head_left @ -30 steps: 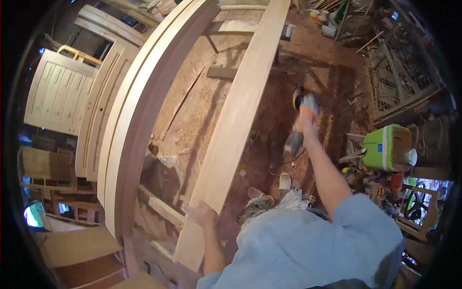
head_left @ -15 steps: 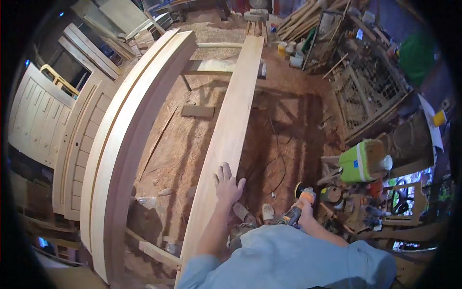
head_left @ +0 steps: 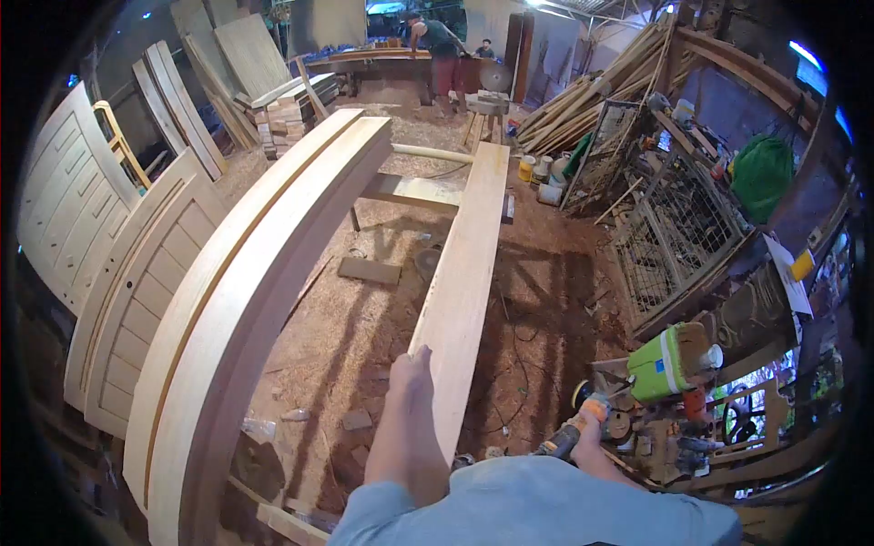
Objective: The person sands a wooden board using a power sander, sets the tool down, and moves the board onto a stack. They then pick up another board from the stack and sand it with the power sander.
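Note:
A long pale plank runs away from me across wooden supports. My left hand is at its left edge, with the fingers wrapped round that edge and partly hidden. Out to the right, my right hand grips an orange and black power tool by its body. The tool's round pad faces up and left, away from the plank. To the left of the plank lie thick stacked boards, which neither hand touches.
Panelled doors lean at the left. At the right are a green container and a wire-mesh frame. Poles are piled at the back right. A person bends over a far bench. Shavings cover the floor.
My left hand has gone from lying spread on the plank's face to its left edge. The view has tilted up, bringing the far people into sight. My right hand still holds the tool.

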Demonstrator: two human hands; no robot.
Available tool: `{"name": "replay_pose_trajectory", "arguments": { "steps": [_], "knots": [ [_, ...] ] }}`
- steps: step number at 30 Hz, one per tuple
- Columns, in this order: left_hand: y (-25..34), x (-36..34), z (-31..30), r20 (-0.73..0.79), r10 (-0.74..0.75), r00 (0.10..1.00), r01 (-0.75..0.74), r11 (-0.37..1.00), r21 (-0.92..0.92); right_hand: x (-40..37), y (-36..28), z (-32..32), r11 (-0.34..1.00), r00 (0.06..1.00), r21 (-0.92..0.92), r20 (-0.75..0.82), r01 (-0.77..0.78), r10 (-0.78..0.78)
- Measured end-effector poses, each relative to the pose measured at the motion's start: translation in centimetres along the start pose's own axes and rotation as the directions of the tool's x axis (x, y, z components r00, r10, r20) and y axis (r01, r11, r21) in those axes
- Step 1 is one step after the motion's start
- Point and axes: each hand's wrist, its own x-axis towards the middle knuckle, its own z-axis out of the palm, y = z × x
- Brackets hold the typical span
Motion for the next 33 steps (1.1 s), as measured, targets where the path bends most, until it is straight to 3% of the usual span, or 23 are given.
{"name": "replay_pose_trajectory", "arguments": {
  "steps": [2, 4, 7, 9, 11, 13, 15, 16, 18, 21, 23, 26, 27, 31, 33],
  "knots": [
    [-0.5, 0.3, -0.3, 0.056, 0.056, 0.997, -0.055, 0.998, -0.016, -0.8, 0.4, 0.3, 1.000, 1.000, 0.010, -0.002, 0.013, -0.013],
    [0.2, -1.3, -1.3, 0.155, 0.018, 0.988, 0.026, 0.961, -0.276, -1.0, 0.8, 1.0, 0.999, 0.999, 0.000, -0.034, 0.036, -0.036],
    [0.3, -5.5, -2.8, 0.137, 0.049, 0.989, 0.015, 0.902, -0.431, -2.3, 1.0, 2.6, 0.999, 1.000, -0.036, -0.014, 0.001, -0.001],
    [-6.4, -3.5, -0.3, 0.206, 0.009, 0.979, 0.064, 0.936, -0.346, -2.1, 1.4, 3.4, 0.998, 1.000, -0.053, 0.012, -0.022, 0.023],
    [-3.6, -9.7, -4.5, 0.194, -0.020, 0.981, 0.080, 0.949, -0.306, -1.6, 1.8, 4.8, 0.997, 0.998, -0.065, 0.044, -0.046, 0.049],
    [-3.3, -13.2, -6.7, 0.186, -0.054, 0.981, 0.102, 0.960, -0.261, -1.5, 1.6, 6.7, 0.991, 0.977, -0.069, 0.174, -0.115, 0.126],
    [-6.2, -15.5, -6.4, -0.014, 0.042, 0.999, -0.043, 0.995, -0.086, -1.9, 1.4, 8.9, 0.982, 0.970, -0.119, 0.180, -0.145, 0.165],
    [-8.1, -15.8, -5.7, -0.025, 0.038, 0.999, -0.040, 0.996, -0.082, -1.8, 1.4, 9.8, 0.979, 0.970, -0.160, 0.184, -0.128, 0.157],
    [-12.0, -15.1, -4.1, -0.160, -0.188, 0.969, 0.188, 0.982, -0.012, 0.6, 2.4, 10.8, 0.965, 0.975, -0.246, 0.176, -0.092, 0.138],
    [-14.7, -17.4, -4.9, -0.249, -0.186, 0.950, 0.221, 0.968, 0.121, 1.9, 2.9, 12.2, 0.928, 0.939, -0.347, 0.258, -0.132, 0.230],
    [-15.1, -20.3, -6.3, -0.322, -0.319, 0.892, 0.274, 0.945, -0.178, 1.0, 3.0, 14.1, 0.908, 0.931, -0.391, 0.250, -0.152, 0.264],
    [-22.0, -22.5, -7.5, -0.507, -0.519, 0.688, 0.340, 0.848, -0.407, 1.1, 4.2, 16.6, 0.840, 0.943, -0.525, 0.192, -0.135, 0.271],
    [-22.7, -23.3, -8.1, -0.576, -0.544, 0.610, 0.317, 0.834, -0.452, 1.4, 4.5, 17.1, 0.790, 0.965, -0.607, 0.141, -0.091, 0.220],
    [-22.6, -27.3, -9.2, -0.737, -0.590, 0.331, 0.205, 0.807, -0.554, 3.7, 5.0, 18.8, 0.663, 0.938, -0.730, 0.092, -0.165, 0.334],
    [-22.2, -29.4, -8.4, -0.763, -0.599, 0.242, 0.181, 0.800, -0.571, 5.2, 4.8, 18.7, 0.630, 0.846, -0.737, 0.156, -0.244, 0.510]
  ]
}}
